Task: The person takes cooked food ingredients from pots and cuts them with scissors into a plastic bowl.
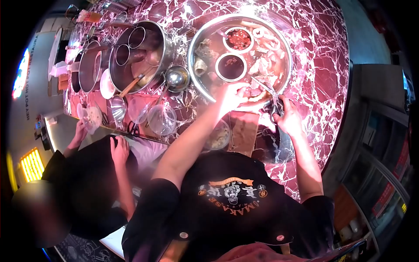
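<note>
My right hand grips the dark handles of a pair of scissors. Its metal blades reach over the near right rim of a large round steel basin. My left hand, washed out by bright light, is closed at the near rim, its fingers on a piece of meat by the blades. Inside the basin are a bowl of chopped red chili, a bowl of dark sauce, and pale meat pieces along the right side.
Left of the basin stand a ladle and a large steel pot with strainers in it. Clear plastic bowls and a wooden board lie nearer. At far left, another person's hand holds a clear container.
</note>
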Demonstrator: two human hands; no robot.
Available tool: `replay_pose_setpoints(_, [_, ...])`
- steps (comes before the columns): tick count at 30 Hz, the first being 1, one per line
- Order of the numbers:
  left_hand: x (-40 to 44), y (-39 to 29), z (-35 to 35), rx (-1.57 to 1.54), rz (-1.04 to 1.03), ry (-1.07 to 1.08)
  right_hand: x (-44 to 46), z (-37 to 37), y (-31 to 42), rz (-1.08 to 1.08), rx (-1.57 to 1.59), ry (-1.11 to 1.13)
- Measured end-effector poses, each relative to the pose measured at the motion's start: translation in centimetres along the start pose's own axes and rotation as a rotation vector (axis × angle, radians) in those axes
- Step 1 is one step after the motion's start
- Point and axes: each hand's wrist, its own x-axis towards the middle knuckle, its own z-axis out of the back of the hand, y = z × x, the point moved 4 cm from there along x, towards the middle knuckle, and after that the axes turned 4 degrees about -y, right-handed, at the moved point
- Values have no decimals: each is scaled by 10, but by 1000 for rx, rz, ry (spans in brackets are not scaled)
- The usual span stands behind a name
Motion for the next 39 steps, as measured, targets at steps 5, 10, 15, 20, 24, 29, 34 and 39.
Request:
replay_pose_setpoints(5, [0, -19, 4, -337, 196, -55, 1, 0, -7, -56, 6, 59])
replay_pose_setpoints(10, [1, -36, 22, -386, 312, -88, 7, 10, -5, -88, -57, 102])
replay_pose_setpoints(15, [24, 4, 30, -16, 83, -127, 12, 8, 0, -39, -97, 78])
replay_pose_setpoints(20, [19, -1, 26, -140, 221, -167, 15, -3, -3, -82, -10, 76])
replay_pose_setpoints(24, [24, 9, 23, -90, 143, -219, 15, -6, -2, -107, 32, 93])
replay_pose_setpoints(29, [19, -4, 23, -79, 180, -242, 17, -5, -1, -142, 46, 165])
replay_pose_setpoints(34, [9, -27, 21, -192, 277, -217, 14, 3, -5, -119, 29, 170])
replay_pose_setpoints(39, [9, -20, 23, -211, 261, -205, 12, -4, -10, -96, 30, 106])
